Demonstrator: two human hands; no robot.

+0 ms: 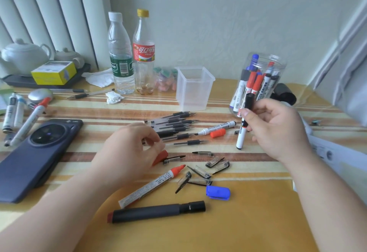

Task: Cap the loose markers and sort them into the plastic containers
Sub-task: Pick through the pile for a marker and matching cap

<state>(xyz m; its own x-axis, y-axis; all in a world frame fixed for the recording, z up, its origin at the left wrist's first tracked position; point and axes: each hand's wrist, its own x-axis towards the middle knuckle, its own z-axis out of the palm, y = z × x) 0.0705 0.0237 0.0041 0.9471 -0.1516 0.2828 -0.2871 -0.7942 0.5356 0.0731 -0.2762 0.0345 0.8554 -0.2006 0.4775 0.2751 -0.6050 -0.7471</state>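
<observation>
The right hand [276,130] is raised above the table, fingers and thumb curled round a white whiteboard marker [242,130]. The marker stands almost upright, its black cap [249,100] at the top.

The left hand [131,148] hangs low over the table with its fingers bent downward and blurred. A red cap [161,157] pokes out from under them; whether the fingers pinch it cannot be told.

Just beyond the left hand lies a row of uncapped black gel pens [174,124], side by side. Beside them rest an uncapped whiteboard marker [217,128] and an orange-red cap [218,133], touching or nearly so.

Nearer the person lie an uncapped red marker [153,184], a thick black marker [158,211], a blue cap [218,192] and a scatter of clear pen caps [200,172] with black clips.

Farther back stands a square clear plastic container [194,88]. To its right, behind the right hand, a round clear jar [276,61] holds capped markers in red, blue and black.

At the left, a dark phone [37,156] lies camera side up, with several more markers [25,120] beside it. Two plastic bottles [120,57] stand at the back, with a white teapot [23,57] and a yellow box [53,73] to their left. A striped yellow tablecloth [248,222] covers the table.
</observation>
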